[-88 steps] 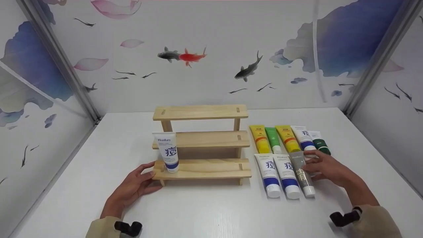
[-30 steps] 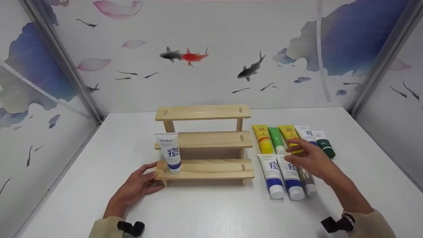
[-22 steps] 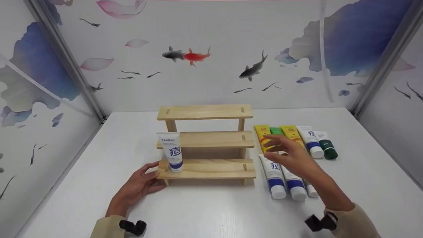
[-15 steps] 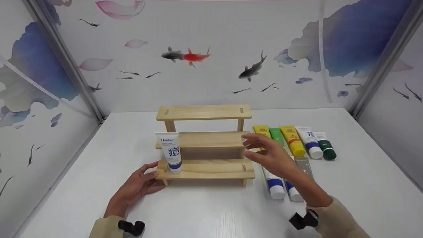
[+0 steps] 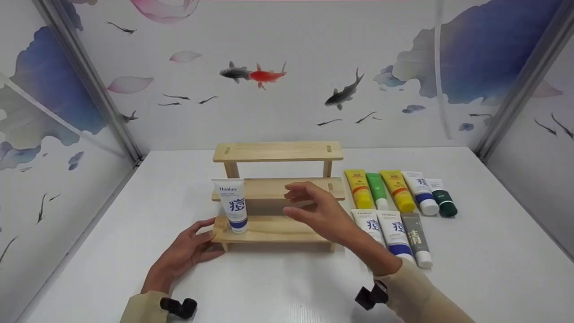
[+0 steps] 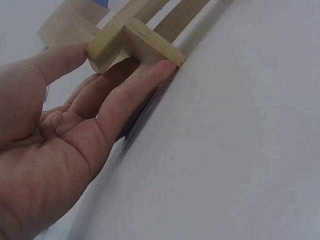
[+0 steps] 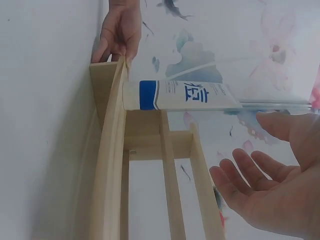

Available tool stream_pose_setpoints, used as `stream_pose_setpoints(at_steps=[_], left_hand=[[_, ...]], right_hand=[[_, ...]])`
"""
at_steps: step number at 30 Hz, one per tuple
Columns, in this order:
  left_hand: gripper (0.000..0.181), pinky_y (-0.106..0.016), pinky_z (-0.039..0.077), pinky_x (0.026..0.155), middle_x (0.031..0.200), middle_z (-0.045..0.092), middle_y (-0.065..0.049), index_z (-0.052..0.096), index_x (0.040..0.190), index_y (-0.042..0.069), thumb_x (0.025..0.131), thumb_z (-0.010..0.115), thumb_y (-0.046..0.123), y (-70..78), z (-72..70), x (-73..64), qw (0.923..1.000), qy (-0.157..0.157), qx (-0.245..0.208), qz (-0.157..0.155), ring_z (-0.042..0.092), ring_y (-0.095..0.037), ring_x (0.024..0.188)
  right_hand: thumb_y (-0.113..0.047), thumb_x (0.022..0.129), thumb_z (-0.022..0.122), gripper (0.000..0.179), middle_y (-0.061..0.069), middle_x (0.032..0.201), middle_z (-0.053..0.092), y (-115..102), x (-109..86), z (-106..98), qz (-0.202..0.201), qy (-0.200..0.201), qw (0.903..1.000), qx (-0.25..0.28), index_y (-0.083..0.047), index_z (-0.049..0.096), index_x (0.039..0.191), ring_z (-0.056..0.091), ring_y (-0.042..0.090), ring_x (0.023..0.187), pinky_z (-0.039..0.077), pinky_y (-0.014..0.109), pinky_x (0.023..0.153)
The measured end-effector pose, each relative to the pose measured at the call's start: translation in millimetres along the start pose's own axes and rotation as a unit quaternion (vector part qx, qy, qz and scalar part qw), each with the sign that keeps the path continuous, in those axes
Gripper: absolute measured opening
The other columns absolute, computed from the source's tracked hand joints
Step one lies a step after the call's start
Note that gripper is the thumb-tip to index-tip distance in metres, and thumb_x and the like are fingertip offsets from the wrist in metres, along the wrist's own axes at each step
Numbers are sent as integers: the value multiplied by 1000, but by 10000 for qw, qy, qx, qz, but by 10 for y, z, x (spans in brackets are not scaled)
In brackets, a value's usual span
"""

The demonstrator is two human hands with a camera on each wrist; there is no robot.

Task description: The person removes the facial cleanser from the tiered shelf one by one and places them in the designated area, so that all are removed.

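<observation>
A three-tier wooden display rack (image 5: 278, 152) stands mid-table. On the left end of its lowest shelf, a white squeeze tube (image 5: 232, 206) with a blue band stands upright on its cap. My left hand (image 5: 181, 251) grips the end of that shelf; in the left wrist view the thumb (image 6: 62, 60) lies at the board and other fingers reach the leg beneath. Holding nothing, my right hand (image 5: 323, 213) hovers before the middle and lowest shelves, right of the tube, thumb and fingers spread apart. The right wrist view shows its palm (image 7: 280, 200) beyond the tube's upper end.
Right of the rack, tubes lie in two rows. The back row has yellow tubes (image 5: 357, 188), a green tube (image 5: 377, 190), a white-and-blue tube (image 5: 420, 193) and a dark green-capped tube (image 5: 444, 202). In front lie two white-and-blue tubes (image 5: 395, 233) and a grey tube (image 5: 417, 240).
My right hand has left the grey tube and swept left over the lying tubes to the rack, with nothing in it. My left hand keeps its grip on the shelf end.
</observation>
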State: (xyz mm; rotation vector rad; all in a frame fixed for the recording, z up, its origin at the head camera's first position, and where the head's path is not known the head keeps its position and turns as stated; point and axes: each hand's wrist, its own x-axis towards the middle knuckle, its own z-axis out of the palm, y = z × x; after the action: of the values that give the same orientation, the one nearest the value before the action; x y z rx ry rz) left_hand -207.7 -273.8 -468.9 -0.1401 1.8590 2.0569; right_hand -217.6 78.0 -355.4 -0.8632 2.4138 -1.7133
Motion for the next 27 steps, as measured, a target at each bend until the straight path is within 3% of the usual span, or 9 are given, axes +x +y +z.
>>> stream_pose_setpoints(at_steps=[14,27], left_hand=[[67,-41,55,105,161,30,-24,26,157,14,101,60,26,-4,-2,-13,10000,-43,71,52,56,-27,132],[69,-41,55,104,160,31,-25,25,156,12,100,61,28,-25,4,-23,9999,-97,18,121,58,-24,130]], right_hand=[[-18,92,73,48,18,129,64,69,300,573,-107,140,9986,502,-2,56,134,61,36,122,55,46,102],[-13,90,75,48,17,128,63,87,471,896,26,379,9942,1006,-3,56,133,63,31,118,56,44,102]])
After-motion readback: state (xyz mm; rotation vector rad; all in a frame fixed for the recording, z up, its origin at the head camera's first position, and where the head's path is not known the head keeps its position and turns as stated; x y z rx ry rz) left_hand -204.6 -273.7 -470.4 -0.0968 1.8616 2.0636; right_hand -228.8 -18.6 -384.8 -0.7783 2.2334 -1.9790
